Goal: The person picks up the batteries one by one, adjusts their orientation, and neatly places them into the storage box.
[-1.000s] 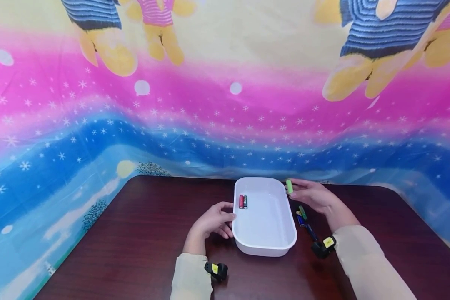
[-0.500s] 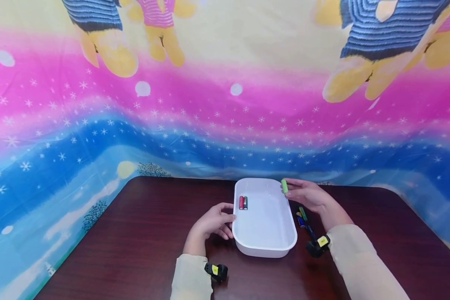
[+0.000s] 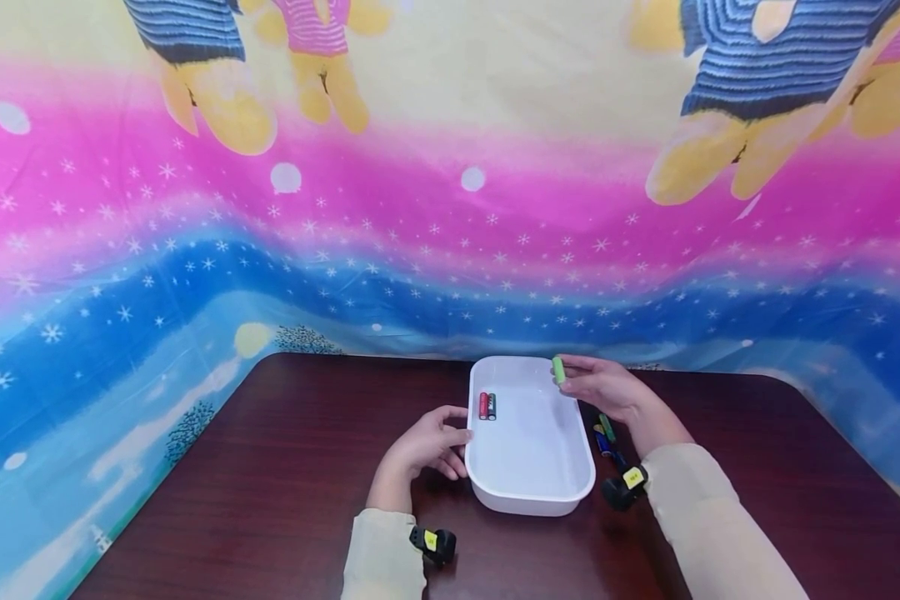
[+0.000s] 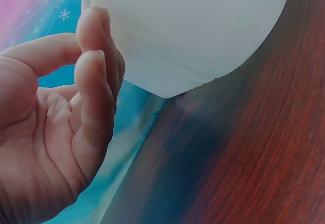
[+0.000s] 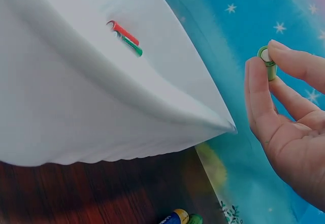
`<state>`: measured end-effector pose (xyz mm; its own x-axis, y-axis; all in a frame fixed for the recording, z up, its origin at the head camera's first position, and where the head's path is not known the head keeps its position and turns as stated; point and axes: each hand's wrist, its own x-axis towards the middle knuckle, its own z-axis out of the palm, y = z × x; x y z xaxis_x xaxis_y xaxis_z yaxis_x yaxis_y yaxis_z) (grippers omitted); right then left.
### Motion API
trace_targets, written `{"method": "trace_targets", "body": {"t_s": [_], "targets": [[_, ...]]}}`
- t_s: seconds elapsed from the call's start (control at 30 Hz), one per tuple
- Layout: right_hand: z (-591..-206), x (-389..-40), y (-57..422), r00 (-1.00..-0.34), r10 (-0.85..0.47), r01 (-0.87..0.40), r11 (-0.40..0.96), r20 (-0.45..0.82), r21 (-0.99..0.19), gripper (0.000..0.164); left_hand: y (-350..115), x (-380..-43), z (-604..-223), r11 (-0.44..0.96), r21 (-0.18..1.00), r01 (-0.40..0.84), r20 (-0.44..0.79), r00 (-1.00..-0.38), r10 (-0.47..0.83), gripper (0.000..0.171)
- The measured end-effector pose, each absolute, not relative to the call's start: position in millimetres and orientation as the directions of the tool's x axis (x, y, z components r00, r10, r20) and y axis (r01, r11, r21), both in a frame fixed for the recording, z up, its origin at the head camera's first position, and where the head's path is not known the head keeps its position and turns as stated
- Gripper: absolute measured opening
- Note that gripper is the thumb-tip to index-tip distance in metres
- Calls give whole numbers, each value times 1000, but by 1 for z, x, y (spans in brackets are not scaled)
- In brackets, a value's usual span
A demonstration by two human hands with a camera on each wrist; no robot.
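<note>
My right hand [image 3: 606, 389] pinches a light green battery [image 3: 558, 370] between thumb and fingers, above the far right side of a white plastic tray [image 3: 528, 458]. In the right wrist view one flat end of that battery [image 5: 266, 55] faces the camera. Inside the tray, by its left wall, a red battery [image 3: 483, 406] and a dark green battery [image 3: 492, 407] lie side by side. On the tray's left side my left hand [image 3: 427, 442] holds the edge, thumb at the rim and other fingers lower along the outer wall.
Right of the tray, partly hidden by the right wrist, a blue and yellow battery [image 3: 602, 439] and a green battery [image 3: 607, 427] lie on the dark wooden table [image 3: 285, 500]. A patterned cloth [image 3: 390, 250] hangs behind the table's far edge.
My right hand has moved left with the light green battery, from beside the tray's right rim to above its inside. The left hand and the tray have stayed put.
</note>
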<state>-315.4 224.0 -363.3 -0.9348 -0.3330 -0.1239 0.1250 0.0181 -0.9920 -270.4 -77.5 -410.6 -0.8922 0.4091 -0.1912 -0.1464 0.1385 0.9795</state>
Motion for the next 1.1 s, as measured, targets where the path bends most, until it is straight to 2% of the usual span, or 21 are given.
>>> {"method": "trace_targets", "body": {"t_s": [0.33, 1.1], "targets": [[-364, -318, 217, -943, -308, 147, -44, -127, -988, 69, -78, -271, -411, 142, 979, -146, -192, -892, 408, 46], [-365, -325, 197, -947, -285, 177, -87, -146, -980, 68, -77, -271, -410, 143, 978, -151, -197, -894, 402, 44]]}}
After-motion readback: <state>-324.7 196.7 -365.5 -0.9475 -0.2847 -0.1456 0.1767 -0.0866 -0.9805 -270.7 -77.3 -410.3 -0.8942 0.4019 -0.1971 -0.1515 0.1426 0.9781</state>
